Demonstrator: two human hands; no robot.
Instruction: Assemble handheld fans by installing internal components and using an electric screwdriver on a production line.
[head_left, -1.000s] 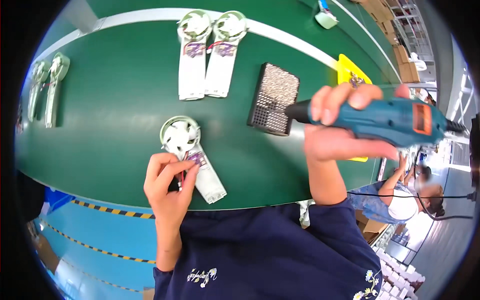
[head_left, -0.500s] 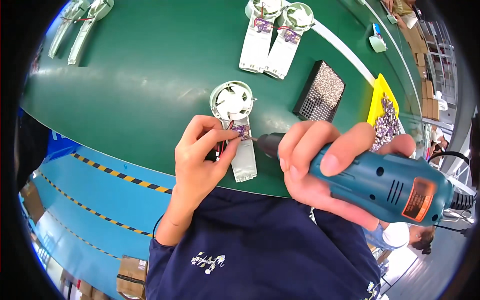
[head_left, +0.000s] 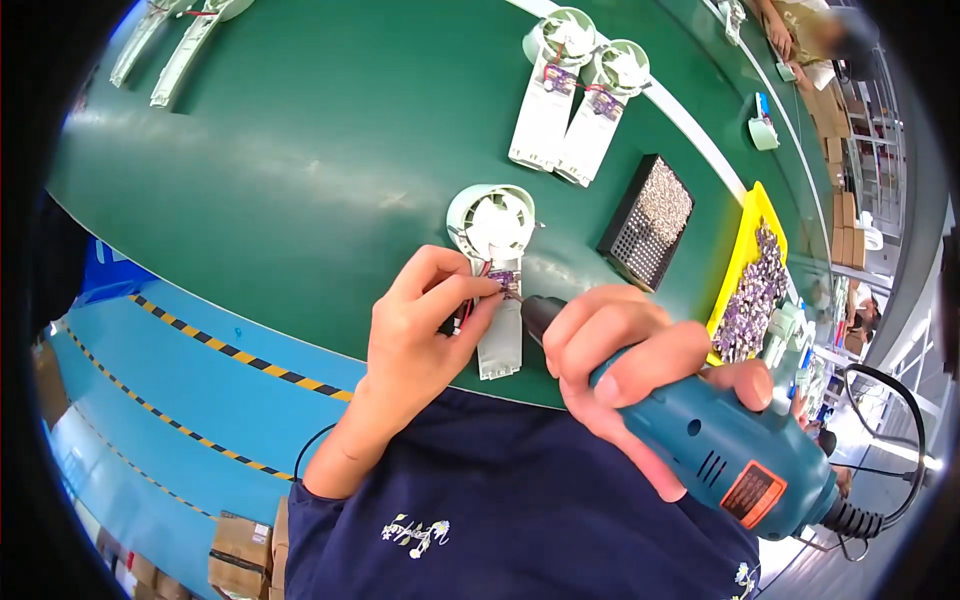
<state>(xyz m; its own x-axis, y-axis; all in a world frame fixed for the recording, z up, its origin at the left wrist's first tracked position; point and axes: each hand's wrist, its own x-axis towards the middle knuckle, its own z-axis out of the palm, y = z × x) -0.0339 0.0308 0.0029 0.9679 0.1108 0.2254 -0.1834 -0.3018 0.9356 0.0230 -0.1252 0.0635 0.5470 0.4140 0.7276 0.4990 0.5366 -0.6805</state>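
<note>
A white handheld fan half point(head_left: 500, 340) lies on the green table, its round fan head point(head_left: 492, 222) away from me. On its handle sits a small purple circuit board point(head_left: 508, 281) with red and black wires beside it. My left hand point(head_left: 425, 315) is closed in a pinch at the board's left edge; what is between the fingertips is too small to make out. My right hand point(head_left: 625, 370) is wrapped round a teal electric screwdriver point(head_left: 725, 440). Its bit points left at the board, close to my left fingertips; whether it touches a screw cannot be seen.
Two more fan halves point(head_left: 545, 120) lie at the far middle, others point(head_left: 185, 60) at far left. A black screw tray point(head_left: 648, 220) and a yellow bin point(head_left: 722, 310) of purple boards stand right. The screwdriver's cable point(head_left: 915, 430) loops at right. Another person point(head_left: 790, 40) sits far right.
The view has shifted, so the table's things appear farther right and lower. The screwdriver's body now slopes down more steeply to the right. Both hands stay at the circuit board.
</note>
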